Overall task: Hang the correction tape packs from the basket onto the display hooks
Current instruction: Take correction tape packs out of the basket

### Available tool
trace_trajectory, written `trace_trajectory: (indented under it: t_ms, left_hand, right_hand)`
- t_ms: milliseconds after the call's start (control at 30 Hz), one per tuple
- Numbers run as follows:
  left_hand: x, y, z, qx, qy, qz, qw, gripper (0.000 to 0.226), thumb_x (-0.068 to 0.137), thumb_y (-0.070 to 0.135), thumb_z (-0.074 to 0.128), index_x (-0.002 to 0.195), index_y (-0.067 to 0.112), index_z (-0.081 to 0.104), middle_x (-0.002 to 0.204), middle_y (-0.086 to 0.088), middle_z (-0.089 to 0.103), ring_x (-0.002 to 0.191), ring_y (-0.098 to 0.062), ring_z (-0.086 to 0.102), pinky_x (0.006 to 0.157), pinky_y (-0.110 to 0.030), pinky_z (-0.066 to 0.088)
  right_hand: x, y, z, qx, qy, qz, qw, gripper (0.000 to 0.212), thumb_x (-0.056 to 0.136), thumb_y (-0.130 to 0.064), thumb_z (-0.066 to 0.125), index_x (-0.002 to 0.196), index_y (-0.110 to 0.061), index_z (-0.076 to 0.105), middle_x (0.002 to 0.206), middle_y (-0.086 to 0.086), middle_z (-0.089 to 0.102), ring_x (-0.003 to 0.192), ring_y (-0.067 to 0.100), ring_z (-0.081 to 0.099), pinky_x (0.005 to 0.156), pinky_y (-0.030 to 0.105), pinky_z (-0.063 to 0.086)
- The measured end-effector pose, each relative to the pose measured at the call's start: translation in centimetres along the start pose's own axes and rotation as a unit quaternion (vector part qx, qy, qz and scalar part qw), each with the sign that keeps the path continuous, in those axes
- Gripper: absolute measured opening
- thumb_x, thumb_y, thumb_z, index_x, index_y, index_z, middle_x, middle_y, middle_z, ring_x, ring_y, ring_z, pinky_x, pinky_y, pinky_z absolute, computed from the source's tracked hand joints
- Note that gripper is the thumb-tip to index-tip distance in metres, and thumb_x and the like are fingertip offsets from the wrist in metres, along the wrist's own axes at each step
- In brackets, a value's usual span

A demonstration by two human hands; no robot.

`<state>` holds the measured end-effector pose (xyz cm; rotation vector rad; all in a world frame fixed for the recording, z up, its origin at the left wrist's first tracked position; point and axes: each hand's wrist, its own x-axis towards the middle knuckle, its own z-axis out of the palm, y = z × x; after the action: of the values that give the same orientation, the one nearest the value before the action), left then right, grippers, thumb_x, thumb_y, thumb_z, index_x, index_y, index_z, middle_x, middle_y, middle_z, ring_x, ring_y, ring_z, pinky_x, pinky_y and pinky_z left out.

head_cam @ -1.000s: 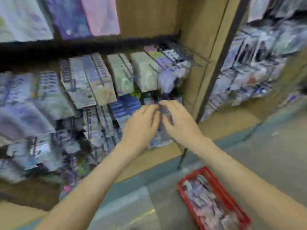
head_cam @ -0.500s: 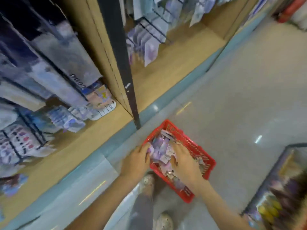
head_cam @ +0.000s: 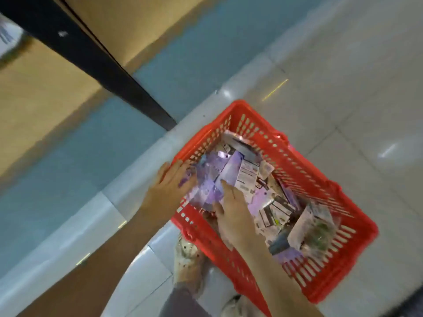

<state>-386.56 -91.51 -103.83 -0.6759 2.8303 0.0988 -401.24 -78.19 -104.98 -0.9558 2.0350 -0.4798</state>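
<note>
While left hand [head_cam: 171, 187] touches packs [head_cam: 246, 177], right hand [head_cam: 234, 215] presses them.

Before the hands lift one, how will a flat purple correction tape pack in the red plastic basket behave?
Probably light: the flat purple correction tape packs lie loosely heaped in the red plastic basket. Likely slippery, since their faces show glare. Neighbours may slide when the right hand pulls one.

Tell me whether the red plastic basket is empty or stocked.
Stocked: the red plastic basket holds a loose pile of purple and white packs.
</note>
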Motion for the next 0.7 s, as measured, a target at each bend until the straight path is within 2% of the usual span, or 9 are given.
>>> trace_trajectory:
  t_ms: [67,167,233,267,367,433,533,633,700]
  left_hand:
    - [0.4,-0.8,1.3,-0.004,0.068,0.021,0.997,0.032,0.081,0.012,0.046,0.109,0.017,0.060,0.121,-0.015,0.067,0.113,-0.032,0.064,0.105,-0.046,0.030]
    - [-0.8,-1.4,1.8,-0.015,0.043,0.058,0.997,0.018,0.075,0.016,0.073,0.093,0.017,0.068,0.105,-0.005,0.072,0.110,-0.027,0.066,0.106,-0.045,0.027]
    - [-1.2,-2.7,1.2,-0.056,0.024,0.096,0.993,0.040,0.059,0.029,0.091,0.092,0.018,0.071,0.100,-0.002,0.073,0.104,-0.025,0.068,0.104,-0.043,0.027]
    - [-1.4,-3.4,0.6,-0.080,0.014,0.111,0.991,0.048,0.055,0.033,0.093,0.094,0.019,0.069,0.098,-0.001,0.073,0.099,-0.024,0.069,0.103,-0.042,0.030]
    - [-1.7,-3.9,-2.8,-0.155,0.012,0.145,0.977,0.059,0.056,0.042,0.086,0.102,0.022,0.055,0.092,-0.001,0.074,0.082,-0.021,0.072,0.086,-0.032,0.052]
    - [-1.7,-3.9,-5.8,-0.180,0.010,0.135,0.974,0.049,0.060,0.044,0.077,0.098,0.019,0.060,0.088,-0.001,0.074,0.073,-0.020,0.072,0.071,-0.031,0.057]
    - [-1.6,-3.5,-9.5,-0.188,-0.030,0.093,0.977,0.046,0.059,0.039,0.089,0.094,0.015,0.069,0.088,-0.003,0.074,0.071,-0.022,0.072,0.067,-0.034,0.058]
    - [-1.5,-1.9,-11.7,-0.195,-0.026,0.061,0.979,0.050,0.072,0.032,0.083,0.114,0.011,0.066,0.107,-0.007,0.072,0.087,-0.026,0.071,0.075,-0.036,0.057]
    - [-1.4,0.3,-13.0,-0.325,-0.041,-0.026,0.944,0.068,0.079,0.038,0.076,0.137,0.013,0.051,0.129,0.000,0.058,0.110,-0.019,0.060,0.092,-0.034,0.049]
  right_hand:
    - [3.2,0.5,2.4,-0.007,0.032,-0.003,0.999,0.042,0.093,-0.013,0.060,0.132,0.002,0.052,0.118,0.019,0.057,0.114,0.036,0.049,0.096,0.041,0.042]
    - [5.2,0.3,5.2,0.045,0.055,0.040,0.997,0.025,0.094,-0.009,0.057,0.112,0.007,0.063,0.103,0.022,0.060,0.104,0.039,0.054,0.092,0.044,0.044]
    - [5.0,-0.7,4.3,0.127,0.071,0.078,0.986,0.024,0.099,-0.013,0.050,0.116,-0.001,0.061,0.095,0.011,0.058,0.097,0.027,0.054,0.085,0.038,0.044]
    - [4.4,-1.5,3.3,0.183,0.075,0.093,0.976,0.018,0.101,-0.017,0.048,0.113,-0.009,0.059,0.084,0.004,0.054,0.084,0.020,0.053,0.075,0.035,0.044]
    - [1.1,-4.4,-2.2,0.278,0.104,0.081,0.951,0.013,0.102,-0.022,0.047,0.092,-0.016,0.052,0.061,-0.011,0.042,0.056,0.005,0.037,0.056,0.020,0.035]
    - [-1.5,-6.2,-6.7,0.278,0.123,0.056,0.951,0.014,0.101,-0.019,0.048,0.089,-0.017,0.054,0.059,-0.016,0.048,0.054,0.001,0.039,0.055,0.015,0.033]
    - [-4.2,-8.3,-12.3,0.222,0.129,0.018,0.966,0.009,0.100,-0.016,0.051,0.100,-0.013,0.059,0.061,-0.014,0.050,0.058,-0.003,0.046,0.056,0.012,0.034]
    - [-5.9,-9.1,-15.0,0.168,0.096,0.001,0.981,0.009,0.098,-0.012,0.053,0.102,-0.014,0.060,0.073,-0.018,0.053,0.066,-0.009,0.052,0.059,0.008,0.035]
    - [-6.5,-9.0,-15.0,0.167,0.079,0.005,0.983,0.009,0.097,-0.010,0.053,0.099,-0.013,0.061,0.076,-0.019,0.055,0.069,-0.011,0.052,0.062,0.007,0.035]
